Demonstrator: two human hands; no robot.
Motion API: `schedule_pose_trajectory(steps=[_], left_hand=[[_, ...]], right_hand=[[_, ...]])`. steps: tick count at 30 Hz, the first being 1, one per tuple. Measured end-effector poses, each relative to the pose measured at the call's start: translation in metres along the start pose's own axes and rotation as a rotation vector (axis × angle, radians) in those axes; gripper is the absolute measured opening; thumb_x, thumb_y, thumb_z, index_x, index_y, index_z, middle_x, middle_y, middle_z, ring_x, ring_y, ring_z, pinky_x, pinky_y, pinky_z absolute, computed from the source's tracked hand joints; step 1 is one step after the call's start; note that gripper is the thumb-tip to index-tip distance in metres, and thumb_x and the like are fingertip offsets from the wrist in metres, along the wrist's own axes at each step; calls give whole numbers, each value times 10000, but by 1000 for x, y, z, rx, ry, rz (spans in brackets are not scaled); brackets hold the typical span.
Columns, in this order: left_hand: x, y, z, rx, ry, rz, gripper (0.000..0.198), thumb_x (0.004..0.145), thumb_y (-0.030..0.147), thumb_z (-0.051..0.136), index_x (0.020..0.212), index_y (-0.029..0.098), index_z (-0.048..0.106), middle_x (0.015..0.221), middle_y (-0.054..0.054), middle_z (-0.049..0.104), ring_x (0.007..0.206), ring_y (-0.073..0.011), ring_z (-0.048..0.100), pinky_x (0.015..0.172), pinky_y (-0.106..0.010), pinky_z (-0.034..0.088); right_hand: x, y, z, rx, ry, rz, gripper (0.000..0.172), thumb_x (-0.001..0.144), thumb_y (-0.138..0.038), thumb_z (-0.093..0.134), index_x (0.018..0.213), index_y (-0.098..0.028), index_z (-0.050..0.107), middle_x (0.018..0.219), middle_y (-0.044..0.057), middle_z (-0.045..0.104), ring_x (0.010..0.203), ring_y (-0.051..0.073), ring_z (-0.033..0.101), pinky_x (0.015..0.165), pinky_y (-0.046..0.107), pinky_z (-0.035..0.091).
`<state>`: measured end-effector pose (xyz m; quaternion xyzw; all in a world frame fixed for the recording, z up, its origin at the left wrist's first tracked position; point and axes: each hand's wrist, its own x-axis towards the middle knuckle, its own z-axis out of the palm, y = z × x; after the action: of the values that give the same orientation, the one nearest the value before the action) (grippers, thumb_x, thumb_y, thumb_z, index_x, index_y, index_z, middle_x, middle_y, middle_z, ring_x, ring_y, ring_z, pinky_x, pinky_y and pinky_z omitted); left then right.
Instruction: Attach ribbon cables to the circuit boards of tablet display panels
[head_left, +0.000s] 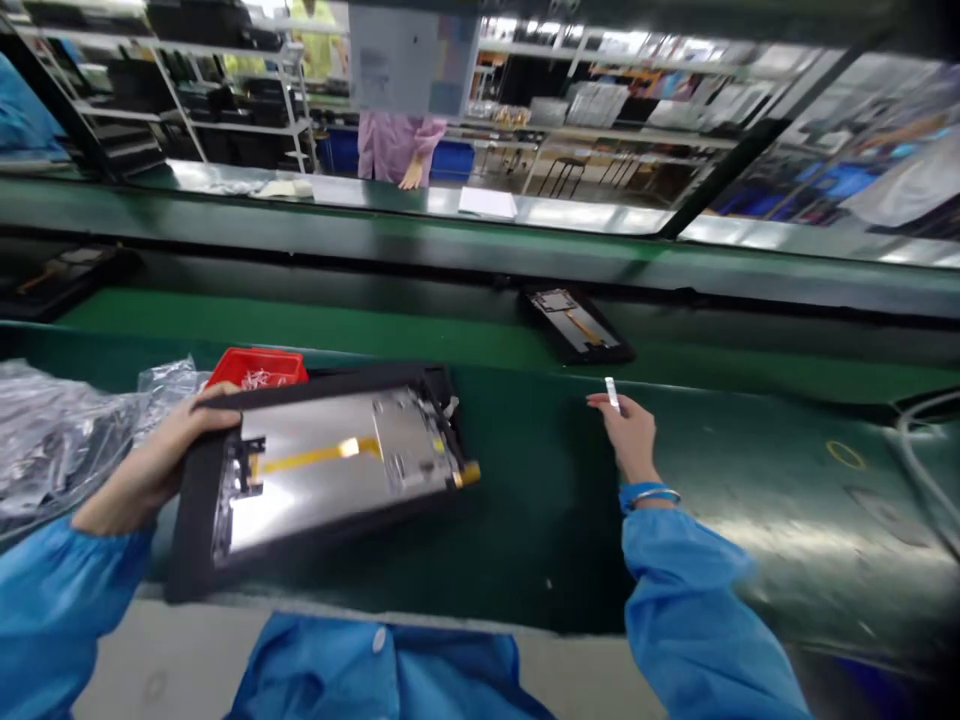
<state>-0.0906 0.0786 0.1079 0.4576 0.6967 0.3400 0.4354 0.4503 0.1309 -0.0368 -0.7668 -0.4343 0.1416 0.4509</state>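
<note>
My left hand is closed on the left edge of a tablet-like display assembly. The assembly rests in a black holder, tilted, its silver back upward. A yellow-orange flex cable runs across that back to a circuit area on the right, and an orange tab sticks out at the right edge. Off to the right, above the green bench mat, my right hand pinches a small white strip that stands up between thumb and fingers.
A red bin of small white parts stands behind the holder. Clear plastic bags lie at left. Similar assemblies sit on the green belt, one centre right, another far left. A yellow ring lies right. Across stands a person.
</note>
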Motion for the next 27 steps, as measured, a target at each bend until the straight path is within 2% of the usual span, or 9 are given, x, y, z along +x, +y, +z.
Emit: schedule_pose_trajectory(steps=[2,4,7,11,13,16,19,23,27], left_hand=[[-15,-25,8,14,-197,-41,389,615,472,678,855,220,505,685,67,606,577,-152,590,500,-231,491],[-22,-49,15,57,-304,-49,413,626,490,710,853,224,490,716,78,604,604,-136,576,522,-209,478],[-21,-76,21,153,-366,-36,489,652,561,719,955,228,527,760,50,627,645,-165,597,551,-240,508],[-17,-90,22,276,-340,64,590,734,686,595,1108,232,544,969,-31,673,822,-239,654,661,-311,560],[-17,-92,23,352,-301,158,602,738,695,577,1127,236,567,1090,-60,651,965,-271,639,806,-355,555],[-17,-94,25,480,-216,301,559,741,671,561,1073,226,628,1103,-95,607,1076,-320,574,997,-477,456],[-18,-90,30,593,-122,430,455,803,608,505,951,210,669,1104,-128,568,1092,-357,515,1023,-591,358],[-21,-70,46,653,-117,599,336,921,475,436,938,223,657,1120,-101,561,1094,-295,529,966,-509,389],[-22,-46,67,679,-120,731,239,966,366,440,991,222,630,1117,-80,571,1115,-257,542,955,-458,386]], right_hand=[[-13,-10,6,53,-75,-17,437,788,-517,572,882,-110,700,776,90,683,483,91,360,456,262,283],[-28,-25,15,112,-199,-42,488,756,-553,571,923,-114,700,772,85,677,456,73,334,429,250,245],[-54,-58,34,189,-420,-108,501,793,-582,543,952,-133,696,744,55,649,410,51,322,404,242,239],[-88,-104,63,224,-674,-231,446,853,-570,521,909,-162,691,739,37,638,423,64,414,417,237,297],[-102,-123,75,212,-755,-306,390,861,-533,545,890,-169,684,732,28,637,465,79,452,458,240,342],[-120,-147,88,158,-805,-433,238,849,-408,626,844,-176,678,754,24,639,604,113,523,576,252,395],[-131,-166,103,70,-810,-544,77,836,-250,658,809,-180,673,800,24,634,711,132,541,667,262,393],[-142,-183,134,-62,-797,-601,143,840,-250,688,739,-163,638,809,44,613,762,159,543,697,278,370],[-145,-192,159,-155,-812,-598,173,765,-232,761,698,-153,623,796,61,611,732,176,539,656,284,333]])
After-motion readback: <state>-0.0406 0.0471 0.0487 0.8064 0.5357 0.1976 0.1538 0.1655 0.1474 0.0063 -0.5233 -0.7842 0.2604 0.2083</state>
